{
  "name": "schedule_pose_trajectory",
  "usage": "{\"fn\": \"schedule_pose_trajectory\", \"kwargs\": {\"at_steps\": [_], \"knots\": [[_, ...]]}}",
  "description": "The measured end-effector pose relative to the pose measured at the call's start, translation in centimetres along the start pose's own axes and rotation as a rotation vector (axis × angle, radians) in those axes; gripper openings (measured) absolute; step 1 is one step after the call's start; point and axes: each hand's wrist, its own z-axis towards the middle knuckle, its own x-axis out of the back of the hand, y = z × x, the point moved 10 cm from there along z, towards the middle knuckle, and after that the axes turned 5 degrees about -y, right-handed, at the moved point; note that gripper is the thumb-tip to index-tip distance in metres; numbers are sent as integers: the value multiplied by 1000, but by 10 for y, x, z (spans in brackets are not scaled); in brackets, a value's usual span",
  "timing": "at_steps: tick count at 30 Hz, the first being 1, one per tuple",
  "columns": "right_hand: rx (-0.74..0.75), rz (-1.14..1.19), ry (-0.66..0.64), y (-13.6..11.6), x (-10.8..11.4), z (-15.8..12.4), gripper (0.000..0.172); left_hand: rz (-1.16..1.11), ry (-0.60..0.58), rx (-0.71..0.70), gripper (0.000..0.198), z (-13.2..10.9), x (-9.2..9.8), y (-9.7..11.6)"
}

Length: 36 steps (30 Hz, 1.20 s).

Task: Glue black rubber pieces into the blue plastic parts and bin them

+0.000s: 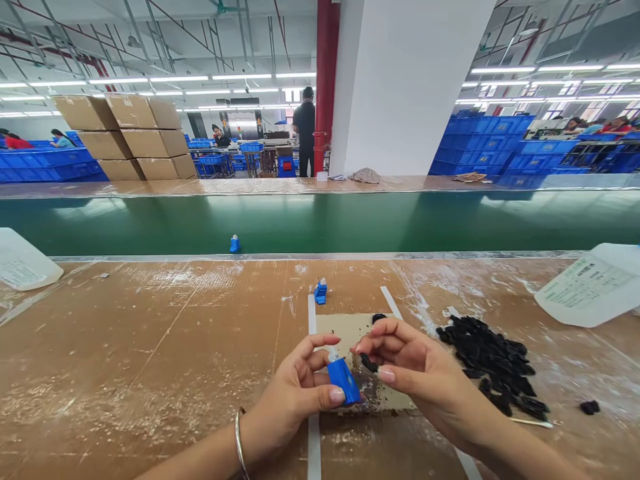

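Observation:
My left hand (297, 390) is closed round a small blue plastic part (343, 380) with a white tip, held just above the brown worktable (150, 347). My right hand (405, 363) pinches a small black piece (369, 363) right beside the blue part. Both hands hover over a taped cardboard patch (345, 330) speckled with black crumbs. A pile of several black pieces (493, 363) lies just right of my right hand. Another blue part (321, 291) stands on the table ahead, and a third blue part (235, 244) rides on the green conveyor belt (350, 220).
White plastic bags lie at the table's left edge (20, 267) and right edge (590, 283). A stray black piece (590, 407) sits far right. Beyond the belt stand stacked cardboard boxes (130, 137), blue crates (490, 143), a white pillar (405, 87) and people working.

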Motion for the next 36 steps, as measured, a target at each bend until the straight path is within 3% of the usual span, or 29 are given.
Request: {"fn": "schedule_pose_trajectory", "kwargs": {"at_steps": [5, 19, 29, 36], "knots": [[13, 79, -33, 8, -18, 1, 34, -22, -12, -42, 55, -3, -4, 6], [55, -220, -19, 1, -24, -1, 27, -56, 4, -47, 52, -6, -5, 9], [43, -585, -30, -17, -26, 4, 19, -76, 35, -1, 45, -8, -7, 8], [88, -630, -69, -24, -30, 5, 15, -69, 14, 23, 45, -8, -8, 7]]}}
